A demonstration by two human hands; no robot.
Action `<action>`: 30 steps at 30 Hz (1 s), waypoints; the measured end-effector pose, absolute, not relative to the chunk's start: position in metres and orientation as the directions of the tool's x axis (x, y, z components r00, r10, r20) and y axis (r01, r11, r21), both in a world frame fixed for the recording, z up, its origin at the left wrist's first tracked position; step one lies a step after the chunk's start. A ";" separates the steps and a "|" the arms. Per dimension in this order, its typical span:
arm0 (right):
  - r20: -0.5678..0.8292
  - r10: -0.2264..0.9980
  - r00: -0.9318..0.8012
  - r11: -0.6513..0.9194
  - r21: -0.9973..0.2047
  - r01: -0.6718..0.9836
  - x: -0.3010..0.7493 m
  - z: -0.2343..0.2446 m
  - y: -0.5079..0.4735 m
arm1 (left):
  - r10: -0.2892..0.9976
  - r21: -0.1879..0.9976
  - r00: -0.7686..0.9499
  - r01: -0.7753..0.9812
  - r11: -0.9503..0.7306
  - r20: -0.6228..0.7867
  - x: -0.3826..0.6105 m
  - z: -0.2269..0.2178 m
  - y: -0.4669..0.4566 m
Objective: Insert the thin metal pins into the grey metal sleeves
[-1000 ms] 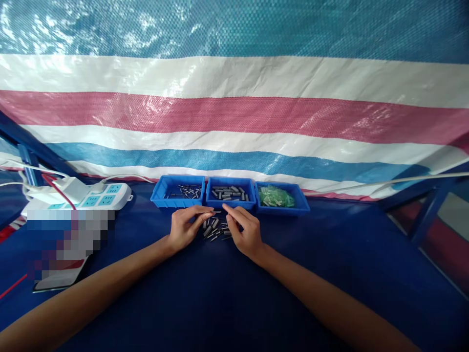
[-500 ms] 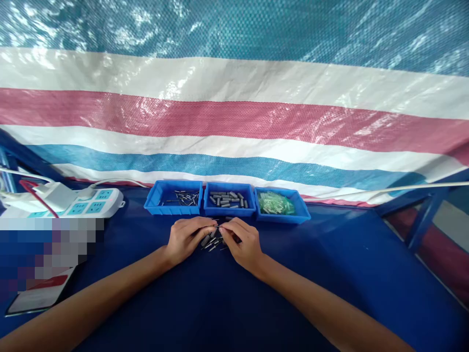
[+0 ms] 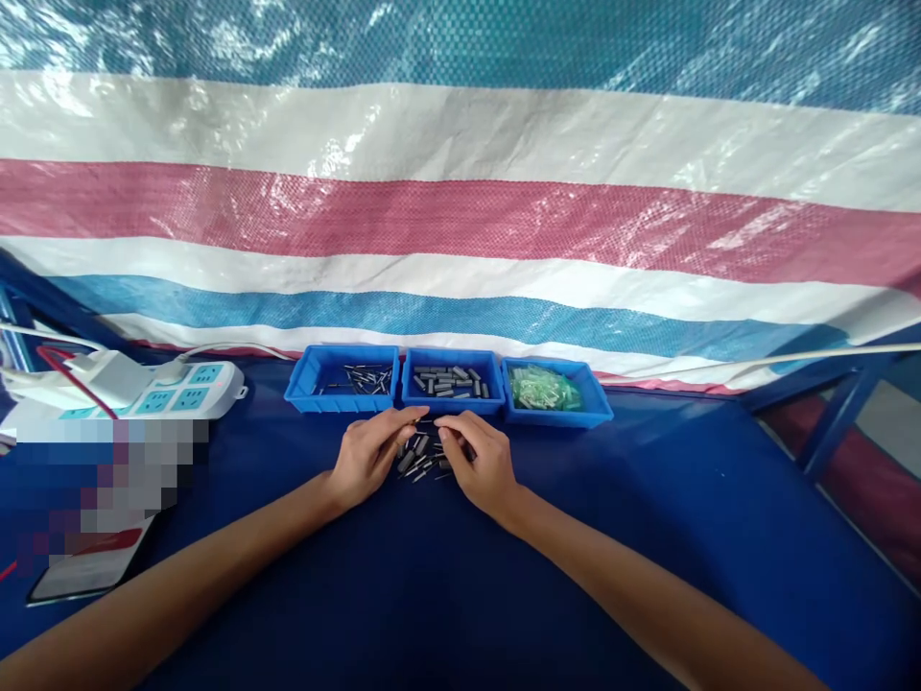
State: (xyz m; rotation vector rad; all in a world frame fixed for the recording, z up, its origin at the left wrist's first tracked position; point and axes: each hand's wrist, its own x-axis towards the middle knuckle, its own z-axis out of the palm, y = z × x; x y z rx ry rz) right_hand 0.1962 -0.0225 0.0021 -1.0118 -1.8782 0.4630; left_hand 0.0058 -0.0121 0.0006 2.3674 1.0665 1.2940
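Observation:
My left hand (image 3: 368, 459) is closed in a pinch on a small dark piece at its fingertips. From there a thin metal pin (image 3: 427, 421) stretches across to the closed fingertips of my right hand (image 3: 481, 467), which seem to grip its other end. Under and between the hands lies a loose pile of grey cylinders and thin metal pins (image 3: 417, 461) on the blue table. Just behind stand three blue bins: the left bin (image 3: 338, 404) holds thin metal pins, the middle bin (image 3: 453, 407) grey cylinders, and the right bin (image 3: 557, 417) clear pieces in green plastic.
On the left are a white power strip (image 3: 226, 384) with plugged-in adapters and cables, and a phone-like flat device (image 3: 82, 579) partly blurred out. A striped plastic sheet (image 3: 460, 221) hangs behind the bins. A blue metal frame (image 3: 838, 427) stands at right.
My fingertips have drawn slightly apart, so more of the thin pin shows between them. The view has shifted a little, and more of the pile is visible.

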 end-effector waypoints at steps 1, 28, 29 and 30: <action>0.555 0.796 -0.243 0.599 -0.664 0.447 0.196 0.002 -0.023 | 0.703 0.532 0.325 0.477 -0.700 0.633 0.006 -0.001 -0.011; 0.591 0.742 -0.315 0.668 -0.622 0.408 0.196 0.001 -0.022 | 0.793 0.679 0.264 0.413 -0.607 0.549 0.008 0.003 -0.009; 0.581 0.743 -0.332 0.668 -0.620 0.411 0.195 0.000 -0.022 | 0.795 0.689 0.250 0.401 -0.604 0.552 0.008 0.004 -0.009; 0.572 0.744 -0.345 0.668 -0.617 0.417 0.195 -0.001 -0.022 | 0.794 0.694 0.249 0.388 -0.606 0.554 0.008 0.004 -0.010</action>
